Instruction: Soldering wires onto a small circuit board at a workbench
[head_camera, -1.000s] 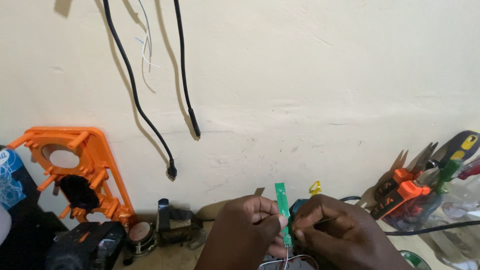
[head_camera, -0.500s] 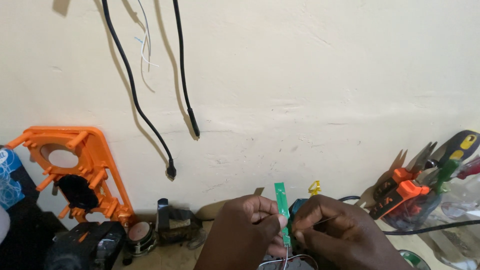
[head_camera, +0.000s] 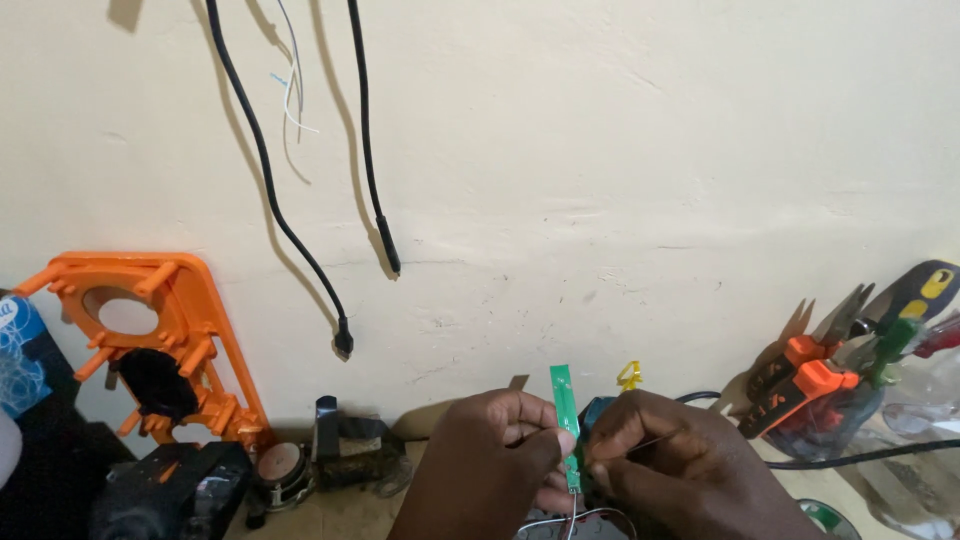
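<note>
Both grips are closed on one small job low in the view: the left hand (head_camera: 495, 460) pinches a narrow green circuit strip (head_camera: 566, 410) between thumb and fingertips and holds it upright, while the right hand (head_camera: 680, 470) pinches a fine wire (head_camera: 640, 445) that runs towards the strip's lower end. Thin pale leads (head_camera: 575, 515) trail down from the strip's bottom.

To do this well, I judge the strip should be kept steady and upright, held by its edges, with the wire guided in short, gentle moves so the thin leads are not strained.

Knuckles of both hands face up, fingers curled inward, the two hands almost touching just above the desk (head_camera: 330, 515). An orange plastic frame (head_camera: 150, 340) leans against the wall (head_camera: 600, 150) at the left, black cables (head_camera: 270, 200) hang down it, and orange-handled pliers (head_camera: 810, 375) stand at the right.
</note>
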